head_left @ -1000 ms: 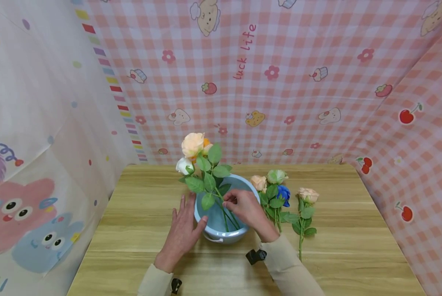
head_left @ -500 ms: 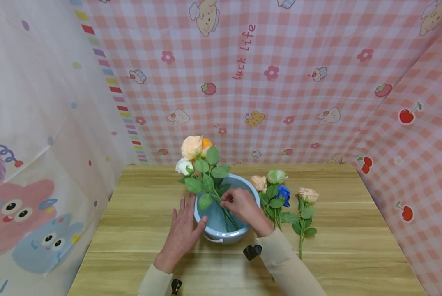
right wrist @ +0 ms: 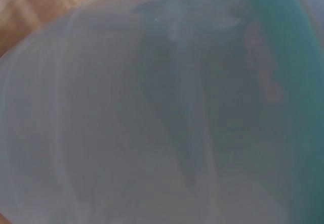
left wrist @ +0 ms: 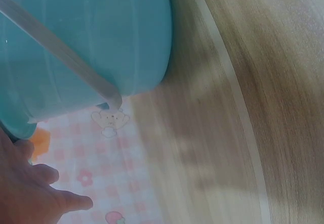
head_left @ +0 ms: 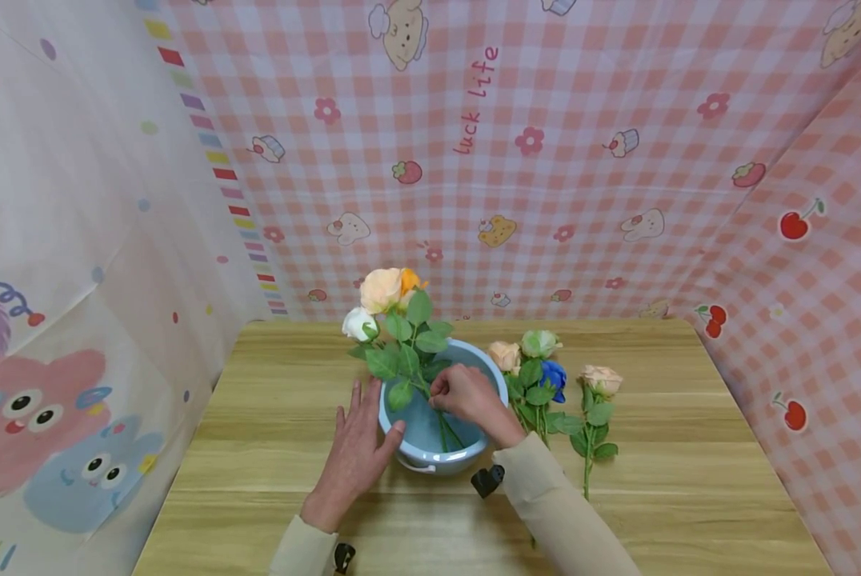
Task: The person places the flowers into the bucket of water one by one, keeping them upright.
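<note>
A light blue bucket (head_left: 441,459) stands on the wooden table, with several roses leaning over its far left rim. They include a peach rose (head_left: 382,290), an orange rose (head_left: 410,280) and a white rose (head_left: 359,324). Inside the bucket, my right hand (head_left: 474,400) pinches the green stem of the peach rose between thumb and fingers. My left hand (head_left: 358,440) rests against the bucket's left rim, fingers extended. In the left wrist view the hand (left wrist: 25,193) shows beside the rim, near the bucket's handle (left wrist: 66,57). The bucket wall (right wrist: 111,107) fills the right wrist view.
Right of the bucket lie a peach rose (head_left: 504,357), a greenish-white rose (head_left: 540,344) and a blue rose (head_left: 554,381). Farther right is another peach rose (head_left: 601,380) on a leafy stem. A pink checked cloth (head_left: 574,184) hangs behind the wooden table (head_left: 675,456).
The peach rose's head has sunk slightly and shifted a little right. My right hand has moved slightly left and its forearm has swung left. My left hand has stayed at the rim.
</note>
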The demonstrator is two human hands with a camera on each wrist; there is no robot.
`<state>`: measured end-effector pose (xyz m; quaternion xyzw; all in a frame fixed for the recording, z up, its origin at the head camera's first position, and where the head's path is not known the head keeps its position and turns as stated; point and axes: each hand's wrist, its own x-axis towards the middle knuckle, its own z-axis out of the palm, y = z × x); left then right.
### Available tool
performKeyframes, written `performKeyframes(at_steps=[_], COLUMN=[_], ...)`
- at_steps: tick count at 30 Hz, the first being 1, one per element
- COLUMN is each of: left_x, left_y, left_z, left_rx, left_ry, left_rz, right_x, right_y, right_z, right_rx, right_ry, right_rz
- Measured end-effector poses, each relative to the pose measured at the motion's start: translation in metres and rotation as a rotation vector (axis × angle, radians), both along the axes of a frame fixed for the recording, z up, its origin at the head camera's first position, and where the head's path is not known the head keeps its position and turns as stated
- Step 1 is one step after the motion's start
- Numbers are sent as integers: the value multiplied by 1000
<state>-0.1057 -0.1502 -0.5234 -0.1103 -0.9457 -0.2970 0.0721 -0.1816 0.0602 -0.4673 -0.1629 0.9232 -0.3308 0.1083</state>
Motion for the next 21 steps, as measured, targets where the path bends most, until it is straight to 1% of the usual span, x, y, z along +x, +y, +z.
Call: performKeyframes(at_steps=[6,15,19,21], left_x=[1,0,0,0], left_y=[0,0,0,0], left_z=[1,1,1,2], left_rx=[-4,-9,-9,-8], left_ry=[-2,-3,-4,-7], left_rz=[2,-1,-2,-3], right_x=[-3,-4,-3,-2], right_y=[-1,1,2,3], right_z=[0,-2,2,5], right_rx=[22,-10,-27,-31], right_ry=[-29,-64,-78,-69], right_rz=[5,12,10,-1])
